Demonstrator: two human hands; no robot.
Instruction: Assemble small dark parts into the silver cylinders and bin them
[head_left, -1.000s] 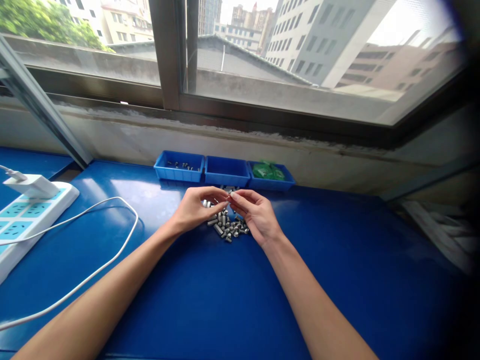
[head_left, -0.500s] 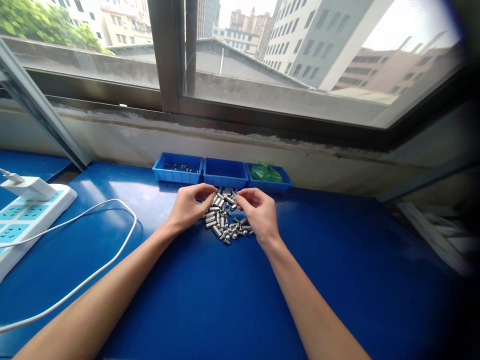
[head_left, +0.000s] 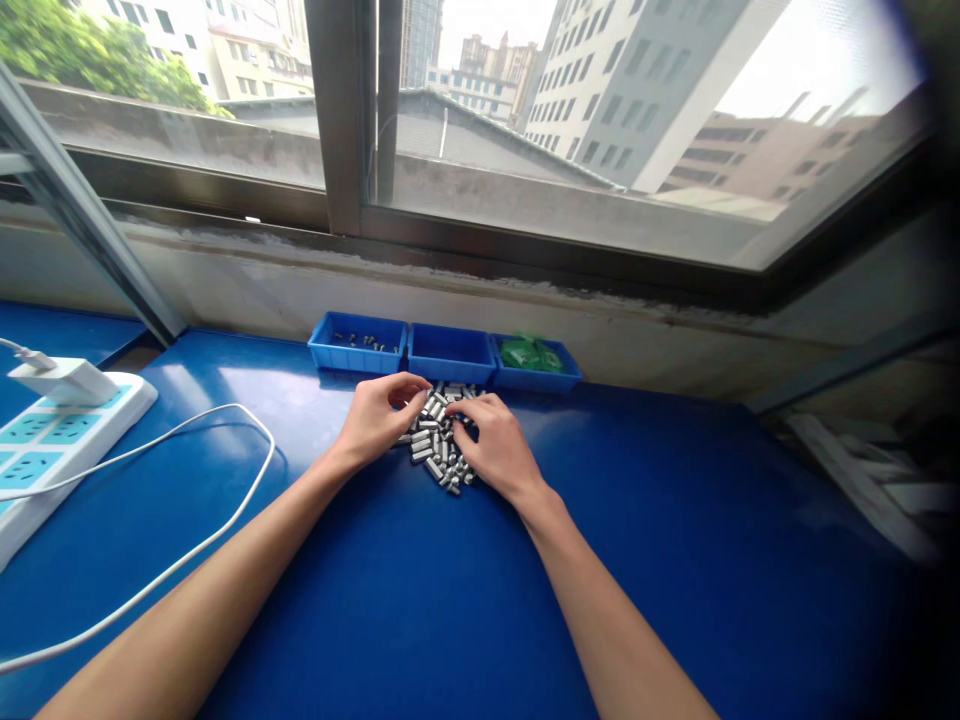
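Note:
A heap of small silvery metal cylinders and screw-like pieces lies on the blue table between my hands. My left hand rests at the heap's left edge, thumb and forefinger curved with a gap between them, and I see nothing held there. Over the right part of the heap is my right hand. Its forefinger and thumb reach down among the pieces, slightly apart, and the palm hides some of them.
Behind the heap stand three joined blue bins: the left bin has several small screws, the middle bin shows a bare floor, and the right one holds green plastic bags. A white power strip and looping cable lie left.
My hands, together over the heap one second ago, have parted. The right hand moved right, then came back left and down onto the pieces. My left hand stayed at the left edge.

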